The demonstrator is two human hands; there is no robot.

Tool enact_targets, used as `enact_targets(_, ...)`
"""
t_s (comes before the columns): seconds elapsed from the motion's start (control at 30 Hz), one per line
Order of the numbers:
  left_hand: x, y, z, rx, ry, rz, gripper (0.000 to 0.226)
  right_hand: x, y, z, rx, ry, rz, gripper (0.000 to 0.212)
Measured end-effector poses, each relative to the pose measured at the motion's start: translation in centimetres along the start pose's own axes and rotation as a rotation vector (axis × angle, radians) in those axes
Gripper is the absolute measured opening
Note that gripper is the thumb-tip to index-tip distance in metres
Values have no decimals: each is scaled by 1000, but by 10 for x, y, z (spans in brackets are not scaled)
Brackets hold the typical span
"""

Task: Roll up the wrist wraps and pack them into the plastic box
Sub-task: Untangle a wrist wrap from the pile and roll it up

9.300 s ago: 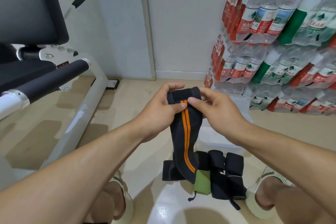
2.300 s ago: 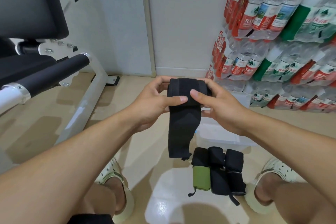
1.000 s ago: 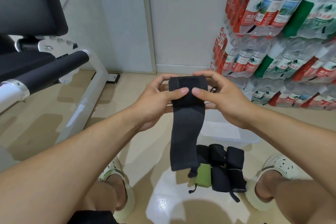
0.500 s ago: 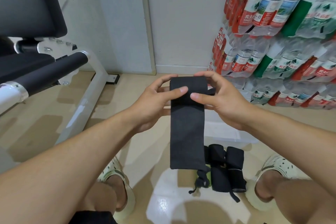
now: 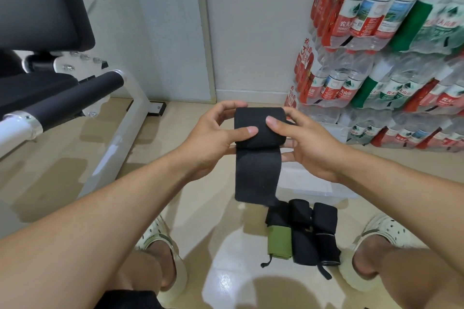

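Both hands, left hand (image 5: pixel 208 138) and right hand (image 5: pixel 311 143), pinch the half-rolled black fabric wrist wrap (image 5: pixel 258 148) between thumbs and curled fingers (image 5: pixel 272 123), its tail hanging below.

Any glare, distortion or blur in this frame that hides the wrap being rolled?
Head view: glare on the glossy floor near the feet; wide-angle bending at the edges; the black wrap, gripped by the left hand and right hand, is sharp.

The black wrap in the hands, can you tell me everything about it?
The black wrist wrap looks like plain stretchy fabric. Its top part is wound into a thick roll; a flat tail hangs straight down, above the floor. The left hand and right hand grip the roll from either side, thumbs on its front.
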State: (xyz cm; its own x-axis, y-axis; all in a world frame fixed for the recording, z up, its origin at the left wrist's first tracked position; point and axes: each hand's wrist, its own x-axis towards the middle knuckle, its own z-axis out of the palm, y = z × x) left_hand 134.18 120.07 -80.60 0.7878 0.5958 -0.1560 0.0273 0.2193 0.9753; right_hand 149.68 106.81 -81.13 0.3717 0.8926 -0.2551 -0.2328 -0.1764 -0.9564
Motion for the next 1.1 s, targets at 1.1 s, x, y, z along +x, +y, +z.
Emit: enact_targets(1.1, -1, 1, 3, -180, -43, -184, 57, 1, -3, -11, 78, 14, -28, 60)
